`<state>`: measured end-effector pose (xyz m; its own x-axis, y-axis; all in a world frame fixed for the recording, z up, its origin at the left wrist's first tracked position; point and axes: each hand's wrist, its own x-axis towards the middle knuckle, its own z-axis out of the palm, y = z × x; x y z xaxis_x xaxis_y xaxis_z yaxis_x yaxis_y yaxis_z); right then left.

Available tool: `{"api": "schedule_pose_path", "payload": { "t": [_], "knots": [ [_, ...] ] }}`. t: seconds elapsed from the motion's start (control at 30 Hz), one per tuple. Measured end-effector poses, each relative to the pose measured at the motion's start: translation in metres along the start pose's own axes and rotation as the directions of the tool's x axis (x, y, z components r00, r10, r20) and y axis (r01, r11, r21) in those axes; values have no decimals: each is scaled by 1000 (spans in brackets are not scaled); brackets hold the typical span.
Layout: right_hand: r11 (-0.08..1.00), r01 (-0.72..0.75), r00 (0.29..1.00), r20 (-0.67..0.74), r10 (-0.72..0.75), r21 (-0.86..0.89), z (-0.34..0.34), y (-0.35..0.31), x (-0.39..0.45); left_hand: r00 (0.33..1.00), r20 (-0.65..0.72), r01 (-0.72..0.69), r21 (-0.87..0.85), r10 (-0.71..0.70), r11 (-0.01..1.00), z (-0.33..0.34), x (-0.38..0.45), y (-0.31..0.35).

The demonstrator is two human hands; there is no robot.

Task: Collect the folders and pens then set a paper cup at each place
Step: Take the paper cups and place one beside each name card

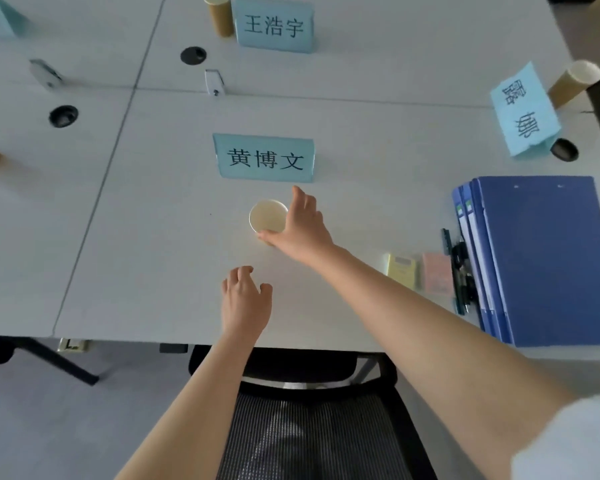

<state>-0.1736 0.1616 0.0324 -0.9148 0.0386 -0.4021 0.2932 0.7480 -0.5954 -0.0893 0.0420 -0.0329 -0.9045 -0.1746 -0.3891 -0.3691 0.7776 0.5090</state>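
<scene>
Head view: setting down a paper cup (pixel 268 216) upright on the tabletop (pixel 153 237), a little in from the near edge and just in front of the blue name card (pixel 264 160). Right hand (pixel 300 225) wrapping the cup's right side, thumb under the near rim, fingers curved round the far side; whether already loosening or gripping firmly, impossible to tell. Left hand (pixel 245 301) hovering near the near edge, fingers loosely curled, holding nothing.

Judging the risks: dragging the light cup over on release if a finger catches the rim; nudging the name card with the fingertips, being so close behind. Sweeping the right forearm back toward the right edge risking the sticky notes (pixel 418 271), the pens (pixel 459 271) and the stacked blue folders (pixel 541 258) gathered there. Other cups (pixel 220 13) (pixel 574 83) standing at the far and right places, well apart from this one.
</scene>
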Motion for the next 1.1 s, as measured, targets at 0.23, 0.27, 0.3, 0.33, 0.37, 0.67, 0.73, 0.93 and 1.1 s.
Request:
{"api": "schedule_pose_path", "payload": {
  "t": [0.23,0.27,0.3,0.33,0.37,0.67,0.73,0.93,1.1],
  "knots": [
    [996,-38,998,46,42,-84,20,-6,20,993,76,72,215,-90,974,13,27,-18],
    [994,-35,998,45,40,-100,22,-6,23,992,84,70,225,-91,972,15,31,-18],
    [993,-35,998,41,40,-111,22,-5,25,992,92,68,230,-91,971,18,33,-17],
    [993,-38,998,37,43,-115,23,-4,27,991,99,65,230,-90,971,20,36,-17],
    [992,-38,999,34,42,-118,24,-4,28,991,102,66,225,-91,972,22,37,-15],
    [997,34,999,21,-32,-66,22,8,26,996,16,81,241,-88,967,41,39,-14],
    [999,47,999,-11,-47,5,17,15,21,999,-5,50,288,-51,956,46,38,-15],
    [993,-18,966,-254,48,121,-20,60,23,992,-95,107,229,-87,968,63,43,-1],
    [987,-81,942,-312,121,139,-61,76,64,971,-158,211,235,-177,949,72,49,12]
  ]
}}
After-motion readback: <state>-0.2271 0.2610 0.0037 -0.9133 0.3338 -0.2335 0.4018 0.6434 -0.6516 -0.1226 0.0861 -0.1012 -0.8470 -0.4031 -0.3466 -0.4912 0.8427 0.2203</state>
